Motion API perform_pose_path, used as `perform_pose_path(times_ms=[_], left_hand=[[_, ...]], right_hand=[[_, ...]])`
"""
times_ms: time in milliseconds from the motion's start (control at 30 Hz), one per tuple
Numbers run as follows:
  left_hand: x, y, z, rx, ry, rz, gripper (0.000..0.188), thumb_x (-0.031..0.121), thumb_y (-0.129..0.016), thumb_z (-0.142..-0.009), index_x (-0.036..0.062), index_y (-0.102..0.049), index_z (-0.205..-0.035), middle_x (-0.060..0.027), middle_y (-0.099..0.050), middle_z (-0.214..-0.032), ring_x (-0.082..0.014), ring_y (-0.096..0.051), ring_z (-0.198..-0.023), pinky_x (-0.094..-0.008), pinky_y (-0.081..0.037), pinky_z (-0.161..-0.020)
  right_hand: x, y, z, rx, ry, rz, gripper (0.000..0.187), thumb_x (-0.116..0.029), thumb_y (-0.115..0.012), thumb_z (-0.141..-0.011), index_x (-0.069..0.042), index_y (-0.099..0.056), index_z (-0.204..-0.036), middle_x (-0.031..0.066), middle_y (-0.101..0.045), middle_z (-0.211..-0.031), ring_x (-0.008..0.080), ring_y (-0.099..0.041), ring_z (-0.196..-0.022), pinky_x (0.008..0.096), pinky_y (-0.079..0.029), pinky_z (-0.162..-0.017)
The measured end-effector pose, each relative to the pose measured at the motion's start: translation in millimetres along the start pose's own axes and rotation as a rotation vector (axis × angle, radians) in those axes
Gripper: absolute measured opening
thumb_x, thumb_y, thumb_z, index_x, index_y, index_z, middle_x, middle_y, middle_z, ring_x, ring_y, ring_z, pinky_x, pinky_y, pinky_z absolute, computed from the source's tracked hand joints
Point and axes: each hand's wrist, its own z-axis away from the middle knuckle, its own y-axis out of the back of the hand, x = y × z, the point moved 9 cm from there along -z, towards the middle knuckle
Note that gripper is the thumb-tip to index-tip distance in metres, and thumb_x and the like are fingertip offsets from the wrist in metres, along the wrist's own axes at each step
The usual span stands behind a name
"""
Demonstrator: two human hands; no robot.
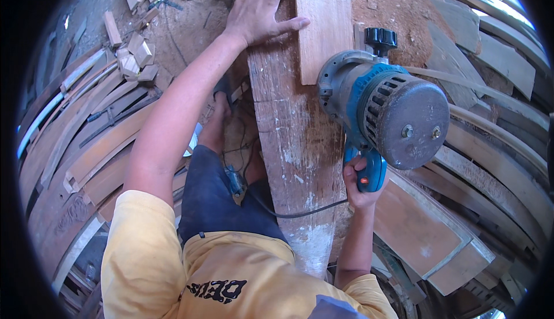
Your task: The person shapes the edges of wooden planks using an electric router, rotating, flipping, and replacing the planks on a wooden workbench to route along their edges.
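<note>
My right hand is wrapped round the blue handle of a large router, a power tool with a grey round motor cap and a black knob. The router's base sits against the right side of a light wooden board; its cutter is hidden. My left hand lies with fingers outstretched at the board's left edge, the thumb resting on the wood. The board lies flat on a worn, paint-spotted plank bench. A dark cord runs from the router handle across the bench.
Wood offcuts lie on the dusty floor at the left. Stacked curved planks fill the left side, and more boards lie at the right. A long wooden piece stands right of my right forearm. Another blue tool is near my legs.
</note>
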Motion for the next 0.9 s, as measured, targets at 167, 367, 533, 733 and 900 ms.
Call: perform_pose_path(times_ms=[167, 367, 533, 733, 900], left_hand=[[-1.1, -5.7, 0.6, -0.005, -0.013, -0.026, 0.118, 0.080, -0.062, -0.084, 0.0043, -0.025, -0.167, -0.0219, -0.032, -0.170, -0.0411, -0.029, -0.157, -0.0543, -0.019, -0.129], [-3.0, -5.0, -6.5, -0.020, -0.017, -0.005, 0.118, 0.080, -0.060, -0.085, 0.0011, -0.025, -0.166, -0.0240, -0.032, -0.169, -0.0419, -0.028, -0.157, -0.0549, -0.019, -0.129], [-4.0, -6.4, -6.6, -0.013, -0.035, -0.016, 0.119, 0.078, -0.059, -0.087, -0.0036, -0.023, -0.165, -0.0269, -0.032, -0.168, -0.0435, -0.029, -0.157, -0.0551, -0.018, -0.129], [-9.9, -19.8, -8.2, -0.066, 0.009, -0.061, 0.121, 0.078, -0.058, -0.088, -0.0113, -0.024, -0.162, -0.0315, -0.033, -0.166, -0.0448, -0.028, -0.157, -0.0557, -0.018, -0.129], [-25.9, -34.6, 6.6, 0.046, 0.049, -0.152, 0.118, 0.094, -0.032, -0.089, 0.0085, -0.021, -0.169, -0.0165, -0.035, -0.170, -0.0316, -0.028, -0.160, -0.0484, -0.015, -0.133]], right_hand=[[3.9, -8.7, -1.9, -0.026, -0.017, -0.051, 0.026, 0.010, -0.070, -0.087, -0.004, -0.051, -0.098, 0.0106, -0.064, -0.077, 0.0149, -0.057, -0.066, 0.0292, -0.044, -0.063], [0.3, -17.8, -15.1, -0.106, 0.042, -0.030, 0.028, 0.012, -0.068, -0.086, -0.004, -0.051, -0.101, 0.0115, -0.063, -0.078, 0.0173, -0.058, -0.067, 0.0309, -0.045, -0.063], [4.2, -21.6, -25.3, -0.114, 0.018, -0.100, 0.028, 0.014, -0.067, -0.085, -0.003, -0.051, -0.101, 0.0115, -0.062, -0.078, 0.0180, -0.058, -0.068, 0.0317, -0.045, -0.062], [15.2, -20.8, -42.7, -0.143, -0.004, -0.131, 0.029, 0.015, -0.065, -0.085, -0.004, -0.051, -0.103, 0.0101, -0.058, -0.077, 0.0185, -0.056, -0.067, 0.0325, -0.044, -0.061], [18.1, -31.3, -51.9, -0.149, 0.007, -0.136, 0.028, 0.015, -0.064, -0.085, -0.004, -0.051, -0.102, 0.0097, -0.057, -0.078, 0.0188, -0.056, -0.067, 0.0323, -0.044, -0.061]])
